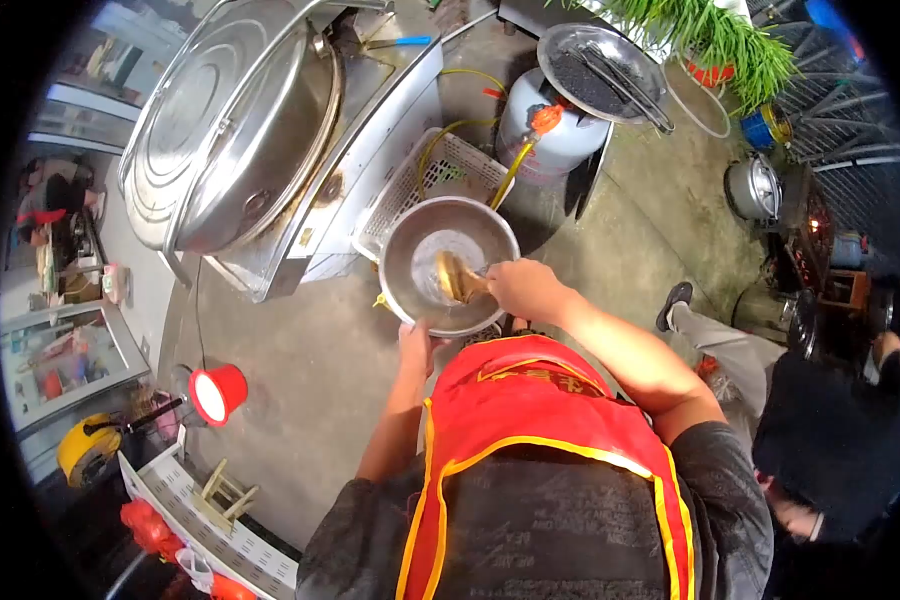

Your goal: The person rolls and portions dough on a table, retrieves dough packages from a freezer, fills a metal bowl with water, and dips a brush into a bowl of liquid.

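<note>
In the head view, a round metal bowl is tilted in front of me, with a pale area on its inner bottom. My left hand grips the near left rim, fingers partly hidden under the bowl. My right hand is closed around a golden-brown tool with a broad end that reaches into the bowl; whether it is a brush or a scoop I cannot make out. Just beyond the bowl is a white plastic basket.
A large lidded metal pot sits on a steel stand at upper left. Past the basket, a gas cylinder carries a dark pan with tongs. A lit red lamp is at lower left. Another person bends at right.
</note>
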